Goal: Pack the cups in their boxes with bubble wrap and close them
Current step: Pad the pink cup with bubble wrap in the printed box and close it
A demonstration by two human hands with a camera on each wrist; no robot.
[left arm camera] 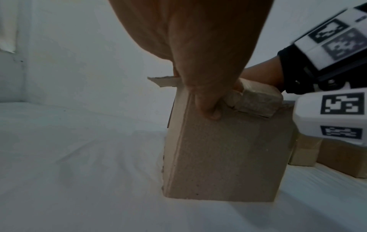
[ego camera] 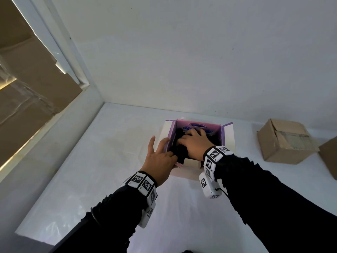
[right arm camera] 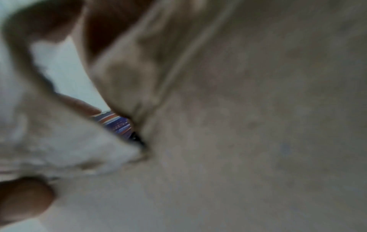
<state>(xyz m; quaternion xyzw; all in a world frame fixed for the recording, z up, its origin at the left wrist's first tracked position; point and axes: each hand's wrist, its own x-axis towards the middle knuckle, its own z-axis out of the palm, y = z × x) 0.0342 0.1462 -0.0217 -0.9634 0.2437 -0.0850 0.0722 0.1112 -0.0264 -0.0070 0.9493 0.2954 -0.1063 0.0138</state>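
Black sleeves (ego camera: 273,207) fill lower frame; left hand (ego camera: 160,161) grips near-left corner of open box (ego camera: 228,136) at centre, thumb over rim; right hand (ego camera: 195,143) reaches inside box onto dark contents, grasp cannot be told; two brown cartons (ego camera: 286,141) at right edge.

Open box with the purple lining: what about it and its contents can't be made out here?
- Head view: the right hand covers the dark contents of the open box; cup and wrap cannot be told apart.
- Left wrist view: the left hand hides the box's opening.
- Right wrist view: blurred, too close to the cardboard; only a striped sliver shows.
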